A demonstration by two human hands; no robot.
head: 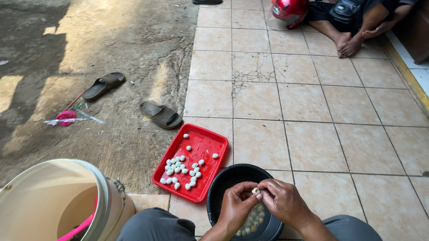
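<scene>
— Two containers are set on the tiled floor (328, 142): what is kept in them?

— Unpeeled eggs are held in the black bowl (229, 178); peeled ones are laid on the red tray (211, 143).

— And now?

— One small egg (255, 190) is pinched above the bowl between left hand (237, 205) and right hand (284, 201), fingers closed on it. Peeling seems underway; careful shell-picking is called for.
</scene>
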